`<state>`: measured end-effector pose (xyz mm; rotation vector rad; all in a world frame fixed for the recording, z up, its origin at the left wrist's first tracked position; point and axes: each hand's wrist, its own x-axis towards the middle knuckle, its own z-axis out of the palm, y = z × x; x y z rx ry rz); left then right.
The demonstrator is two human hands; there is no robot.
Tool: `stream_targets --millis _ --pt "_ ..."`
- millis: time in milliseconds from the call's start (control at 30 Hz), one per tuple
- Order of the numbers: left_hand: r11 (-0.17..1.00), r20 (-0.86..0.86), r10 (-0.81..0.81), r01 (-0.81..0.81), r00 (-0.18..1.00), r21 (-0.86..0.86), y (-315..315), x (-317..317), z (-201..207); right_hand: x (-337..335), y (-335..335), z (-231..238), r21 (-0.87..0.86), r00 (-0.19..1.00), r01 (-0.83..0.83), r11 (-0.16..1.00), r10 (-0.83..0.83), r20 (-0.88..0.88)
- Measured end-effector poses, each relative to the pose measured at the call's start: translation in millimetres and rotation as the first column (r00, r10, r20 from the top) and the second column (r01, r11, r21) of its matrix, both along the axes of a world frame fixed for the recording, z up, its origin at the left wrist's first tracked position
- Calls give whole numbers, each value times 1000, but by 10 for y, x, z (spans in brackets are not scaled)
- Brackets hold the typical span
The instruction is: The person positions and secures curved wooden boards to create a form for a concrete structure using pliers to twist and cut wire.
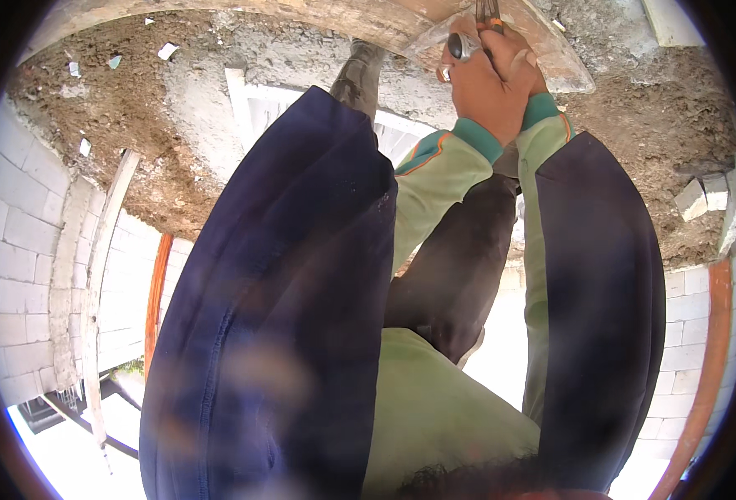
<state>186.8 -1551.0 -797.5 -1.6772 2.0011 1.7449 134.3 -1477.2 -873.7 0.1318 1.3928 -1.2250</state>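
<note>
My two hands are together at the top of the head view, over a tilted wooden board (566, 62). My left hand (486, 93), with a large dark-stoned ring, is closed and overlaps my right hand (513, 48). A dark, two-pronged pliers-like tool (488, 10) with an orange part sticks out beyond the fingers. My right fingers are closed around its near end; the left fingers press against the same grip. What the tool's far end touches is cut off by the upper edge. Both forearms are in light green sleeves with teal cuffs.
Rough soil with pale chips (168, 52) and grey mortar surrounds my boot (358, 79). A long curved timber (301, 18) crosses the top. White block walls (18, 242) stand on both sides, with wooden posts (108, 242). Broken blocks (703, 197) lie at right.
</note>
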Motion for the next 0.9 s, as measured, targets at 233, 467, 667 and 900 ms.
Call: stream_targets --millis 233,467,667,900 --pt "955 -34 -116 121 993 270 479 61 -93 -66 477 -150 119 999 -50 992 51 -6" --pt "404 398 -845 914 357 37 -1212 1115 1017 388 -412 819 404 451 711 576 -814 366" --pt "380 593 -793 872 136 309 -1457 1518 1308 278 -872 992 251 597 688 681 -728 337" --pt "330 638 -769 880 42 340 -1373 1341 1153 433 -942 903 470 282 832 295 -954 101"
